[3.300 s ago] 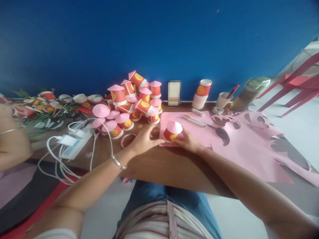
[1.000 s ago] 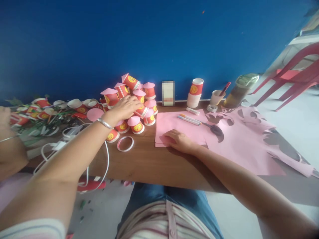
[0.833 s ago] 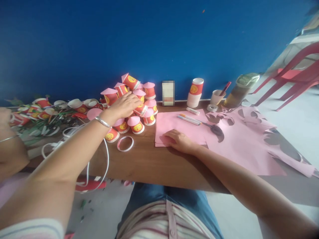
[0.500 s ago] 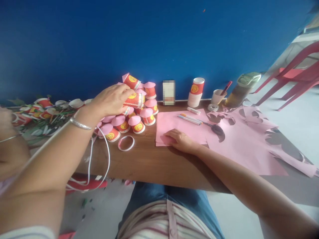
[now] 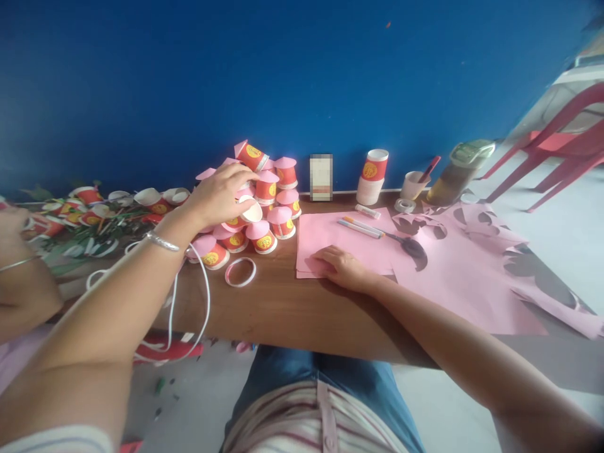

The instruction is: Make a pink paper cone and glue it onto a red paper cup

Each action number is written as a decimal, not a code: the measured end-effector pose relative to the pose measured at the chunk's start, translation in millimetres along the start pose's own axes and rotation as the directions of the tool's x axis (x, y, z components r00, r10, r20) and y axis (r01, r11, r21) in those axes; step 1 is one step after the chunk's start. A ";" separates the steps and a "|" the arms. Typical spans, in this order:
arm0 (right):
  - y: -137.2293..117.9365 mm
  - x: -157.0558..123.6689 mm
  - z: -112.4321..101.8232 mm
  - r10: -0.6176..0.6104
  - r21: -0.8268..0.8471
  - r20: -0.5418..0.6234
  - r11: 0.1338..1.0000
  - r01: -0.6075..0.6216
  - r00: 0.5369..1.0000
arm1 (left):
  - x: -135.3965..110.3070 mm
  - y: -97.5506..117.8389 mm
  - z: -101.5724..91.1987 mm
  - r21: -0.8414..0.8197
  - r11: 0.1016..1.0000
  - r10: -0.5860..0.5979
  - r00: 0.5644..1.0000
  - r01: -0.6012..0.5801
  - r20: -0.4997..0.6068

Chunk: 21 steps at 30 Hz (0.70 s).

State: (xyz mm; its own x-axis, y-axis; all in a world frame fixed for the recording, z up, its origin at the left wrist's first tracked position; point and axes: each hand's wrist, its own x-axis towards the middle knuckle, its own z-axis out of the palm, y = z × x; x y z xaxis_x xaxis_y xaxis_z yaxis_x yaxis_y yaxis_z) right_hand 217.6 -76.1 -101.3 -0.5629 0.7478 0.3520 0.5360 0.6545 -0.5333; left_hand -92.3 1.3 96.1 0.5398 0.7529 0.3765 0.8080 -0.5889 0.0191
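My left hand (image 5: 219, 192) reaches over a pile of red-and-white paper cups with pink paper cones on their closed ends. Its thumb and fingers are spread apart. Just under the thumb, a tilted paper cup (image 5: 251, 212) shows its pale open mouth; the hand hides part of it. Beyond the fingertips stands another coned cup (image 5: 267, 187), and one more (image 5: 253, 155) lies tilted on top of the pile. My right hand (image 5: 340, 264) lies flat with fingers stretched out on a stack of pink paper (image 5: 314, 236), holding nothing.
A tape roll (image 5: 240, 272) and white cable (image 5: 207, 289) lie near the pile. Markers (image 5: 361, 228), black-handled scissors (image 5: 409, 244), cut pink paper (image 5: 467, 283), stacked cups (image 5: 372, 176) and a jar (image 5: 460, 170) are rightward. Another person's arm (image 5: 26, 270) is at far left.
The coned cup in my left hand has come down onto the pile, its open mouth now turned toward me. My left fingers have spread off it. My right hand has stayed put.
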 end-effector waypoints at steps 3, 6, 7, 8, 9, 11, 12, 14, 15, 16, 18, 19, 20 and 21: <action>0.6 -0.1 0.5 -0.009 0.003 -0.001 1.000 0.009 1.000 | -7.6 -4.8 -1.8 0.011 0.998 -0.060 0.998 0.060 -0.034; 1.4 -0.3 1.0 -0.016 0.008 -0.002 1.000 0.016 1.000 | -16.1 -11.1 0.6 0.034 0.992 -0.121 0.988 0.118 0.096; 1.5 -0.3 1.2 -0.017 0.009 -0.003 1.000 0.017 1.000 | -17.7 -12.7 3.2 0.039 0.991 -0.129 0.981 0.125 0.141; 1.4 -0.3 1.2 -0.018 0.010 -0.005 1.000 0.018 1.000 | -18.3 -14.0 6.6 0.042 0.992 -0.126 0.977 0.121 0.173; 1.1 -0.2 1.0 -0.018 0.010 -0.006 1.000 0.018 1.000 | -18.2 -14.9 10.2 0.040 0.993 -0.113 0.975 0.108 0.192; -0.5 0.1 0.0 -0.015 0.006 0.000 1.000 0.015 1.000 | -16.0 -16.5 16.7 0.019 0.998 -0.070 0.974 0.067 0.213; -1.5 0.3 -0.8 -0.010 0.003 0.004 1.000 0.010 1.000 | -14.6 -17.4 18.4 0.003 0.998 -0.055 0.973 0.056 0.222; -3.5 0.5 -2.3 0.005 0.000 0.014 1.000 -0.005 1.000 | -13.0 -18.9 16.0 -0.023 0.998 -0.058 0.973 0.065 0.225; -4.0 0.5 -2.7 0.011 0.000 0.019 1.000 -0.011 1.000 | -13.3 -19.0 11.6 -0.029 0.996 -0.076 0.977 0.084 0.200; -4.1 0.4 -2.7 0.014 0.002 0.023 1.000 -0.014 1.000 | -14.4 -18.2 5.2 -0.031 0.994 -0.098 0.983 0.104 0.158; -2.9 -0.2 -1.4 0.019 0.010 0.027 1.000 -0.019 0.999 | -19.4 -12.1 -10.2 -0.054 0.991 -0.121 0.993 0.120 -0.010; -1.9 -0.5 -0.4 0.025 0.018 0.028 1.000 -0.025 0.999 | -23.1 -5.9 -17.1 -0.082 0.989 -0.130 0.988 0.123 -0.081; -1.1 -0.7 0.5 0.037 0.031 0.021 0.999 -0.037 0.999 | -27.7 2.6 -21.5 -0.113 0.985 -0.149 0.974 0.131 -0.173; -0.9 -0.6 0.9 0.055 0.054 0.005 0.997 -0.055 0.998 | -32.8 13.3 -22.2 -0.154 0.979 -0.170 0.956 0.136 -0.237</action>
State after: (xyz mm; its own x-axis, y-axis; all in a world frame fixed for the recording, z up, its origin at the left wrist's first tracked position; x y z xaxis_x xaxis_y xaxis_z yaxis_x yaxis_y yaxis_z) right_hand 216.9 -77.3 -101.7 -0.5359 0.7821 0.3181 0.5313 0.6052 -0.5929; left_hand -104.5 -37.8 104.6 0.3228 0.7505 0.5767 0.8277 -0.5193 0.2125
